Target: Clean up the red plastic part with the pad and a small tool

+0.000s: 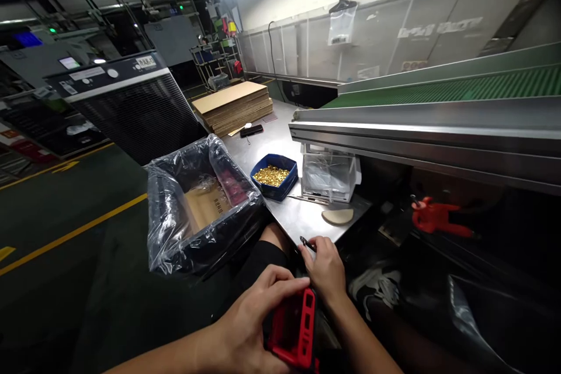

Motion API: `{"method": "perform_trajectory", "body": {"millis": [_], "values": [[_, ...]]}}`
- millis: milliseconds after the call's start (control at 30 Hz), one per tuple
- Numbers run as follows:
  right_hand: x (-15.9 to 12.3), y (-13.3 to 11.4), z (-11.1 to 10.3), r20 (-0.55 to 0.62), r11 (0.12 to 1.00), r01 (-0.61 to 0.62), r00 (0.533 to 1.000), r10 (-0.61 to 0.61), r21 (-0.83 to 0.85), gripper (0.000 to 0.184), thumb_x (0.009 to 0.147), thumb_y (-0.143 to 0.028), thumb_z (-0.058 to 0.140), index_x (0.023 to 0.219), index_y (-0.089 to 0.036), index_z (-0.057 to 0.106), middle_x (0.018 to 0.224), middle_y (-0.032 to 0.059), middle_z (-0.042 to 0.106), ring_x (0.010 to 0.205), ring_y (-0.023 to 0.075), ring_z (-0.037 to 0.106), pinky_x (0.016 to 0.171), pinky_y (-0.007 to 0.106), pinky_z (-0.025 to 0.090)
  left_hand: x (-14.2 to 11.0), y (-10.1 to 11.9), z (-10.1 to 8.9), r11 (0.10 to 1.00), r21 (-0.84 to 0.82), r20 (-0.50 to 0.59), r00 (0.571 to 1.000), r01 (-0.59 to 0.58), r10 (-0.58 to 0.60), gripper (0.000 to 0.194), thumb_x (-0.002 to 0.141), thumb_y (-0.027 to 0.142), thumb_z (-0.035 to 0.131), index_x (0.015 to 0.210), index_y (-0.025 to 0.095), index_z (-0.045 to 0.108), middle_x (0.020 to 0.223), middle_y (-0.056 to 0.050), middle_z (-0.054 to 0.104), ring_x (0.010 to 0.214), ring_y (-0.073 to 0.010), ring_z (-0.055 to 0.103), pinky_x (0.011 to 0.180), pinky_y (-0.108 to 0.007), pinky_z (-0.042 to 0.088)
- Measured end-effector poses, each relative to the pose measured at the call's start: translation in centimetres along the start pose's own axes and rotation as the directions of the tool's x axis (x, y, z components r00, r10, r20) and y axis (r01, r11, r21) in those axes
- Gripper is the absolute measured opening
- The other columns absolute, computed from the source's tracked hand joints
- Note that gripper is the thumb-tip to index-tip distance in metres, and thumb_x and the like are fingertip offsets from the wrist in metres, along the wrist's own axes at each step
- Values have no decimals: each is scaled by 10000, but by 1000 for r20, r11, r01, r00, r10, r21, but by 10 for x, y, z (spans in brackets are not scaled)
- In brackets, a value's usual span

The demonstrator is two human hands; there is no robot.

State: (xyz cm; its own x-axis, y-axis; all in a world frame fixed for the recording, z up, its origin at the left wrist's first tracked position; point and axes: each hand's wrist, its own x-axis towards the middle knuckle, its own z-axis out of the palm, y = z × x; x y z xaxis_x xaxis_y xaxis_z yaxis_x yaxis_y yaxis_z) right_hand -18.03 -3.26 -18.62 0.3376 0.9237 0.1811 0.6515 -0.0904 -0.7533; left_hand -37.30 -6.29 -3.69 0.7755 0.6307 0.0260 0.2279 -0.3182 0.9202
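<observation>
My left hand (254, 324) is closed around a red plastic housing (307, 327) with a row of rectangular slots along one side. The housing is low in the view, close to my body. To its right, my right hand (326, 269) pinches a slim black pen-like tool (307, 243) at the near edge of the metal table (287, 219); its exact kind cannot be made out. Beyond that hand lies a tan half-moon-shaped pad (337, 217). A blue bin (277, 190) of small brass-coloured parts (272, 175) stands farther back.
A bin lined with clear plastic (164, 234) stands left of the table, with cardboard inside. Stacked cardboard sheets (234, 106) and a phone (251, 131) lie at the back. A clear drawer box (328, 175) sits under the green conveyor (438, 93). Orange-handled pliers (438, 217) are at right.
</observation>
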Motion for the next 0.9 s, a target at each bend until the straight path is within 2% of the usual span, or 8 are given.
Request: {"method": "perform_trajectory", "body": {"millis": [167, 267, 333, 400, 500, 600, 733, 900], "values": [[31, 9, 23, 9, 940, 94, 995, -96, -328, 281, 962, -417, 526, 932, -155, 622, 907, 129, 610, 862, 284, 547, 754, 382, 400, -11, -8, -12, 998, -64, -80, 996, 27, -32, 889, 671, 193, 863, 1440, 350, 447, 1239, -83, 467, 1110, -239, 558, 973, -348, 513], [40, 13, 33, -21, 886, 119, 989, -144, -448, 319, 977, -443, 505, 934, -151, 627, 898, 123, 601, 858, 275, 545, 725, 357, 381, -18, -19, -20, 930, -352, -112, 981, 109, -158, 862, 618, 182, 883, 1386, 312, 513, 1243, -76, 510, 1135, -246, 562, 1009, -351, 478], [41, 17, 37, -60, 859, 121, 983, -173, -497, 351, 981, -467, 494, 947, -145, 631, 890, 116, 595, 858, 269, 548, 718, 346, 378, -22, -27, -25, 760, -629, -63, 963, 164, -260, 920, 539, 177, 940, 1361, 282, 541, 1226, -64, 562, 1121, -228, 579, 992, -305, 471], [40, 21, 39, -99, 842, 124, 974, -205, -526, 381, 980, -492, 491, 973, -138, 633, 885, 110, 593, 854, 264, 553, 723, 341, 384, -25, -36, -30, 535, -826, 2, 950, 178, -312, 992, 481, 212, 994, 1365, 246, 545, 1222, -73, 609, 1102, -214, 603, 970, -274, 469], [39, 25, 42, -142, 828, 136, 958, -251, -544, 420, 975, -525, 485, 994, -132, 633, 878, 106, 595, 842, 260, 558, 740, 342, 399, -28, -46, -37, 280, -951, 28, 941, 129, -338, 972, 550, 300, 979, 1400, 179, 523, 1268, -149, 631, 1134, -260, 626, 996, -333, 470], [39, 27, 44, -173, 823, 151, 942, -288, -548, 460, 975, -555, 466, 999, -128, 633, 866, 102, 595, 825, 255, 564, 757, 342, 414, -28, -54, -41, 140, -988, 20, 947, 69, -322, 878, 644, 292, 886, 1422, 141, 508, 1337, -199, 604, 1237, -336, 587, 1064, -436, 436], [38, 29, 43, -195, 824, 156, 932, -306, -545, 490, 976, -575, 445, 1020, -126, 635, 864, 102, 604, 816, 251, 572, 747, 337, 419, -27, -63, -44, 43, -999, -2, 967, 10, -256, 787, 716, 267, 756, 1445, 146, 487, 1374, -196, 587, 1278, -376, 562, 1096, -512, 395], [35, 31, 41, -204, 843, 144, 936, -285, -518, 522, 962, -610, 447, 1023, -129, 641, 890, 113, 618, 832, 253, 580, 748, 336, 436, -26, -72, -48, 50, -999, 0, 970, 12, -243, 749, 716, 245, 716, 1426, 128, 505, 1383, -219, 578, 1301, -398, 540, 1100, -542, 382]]}}
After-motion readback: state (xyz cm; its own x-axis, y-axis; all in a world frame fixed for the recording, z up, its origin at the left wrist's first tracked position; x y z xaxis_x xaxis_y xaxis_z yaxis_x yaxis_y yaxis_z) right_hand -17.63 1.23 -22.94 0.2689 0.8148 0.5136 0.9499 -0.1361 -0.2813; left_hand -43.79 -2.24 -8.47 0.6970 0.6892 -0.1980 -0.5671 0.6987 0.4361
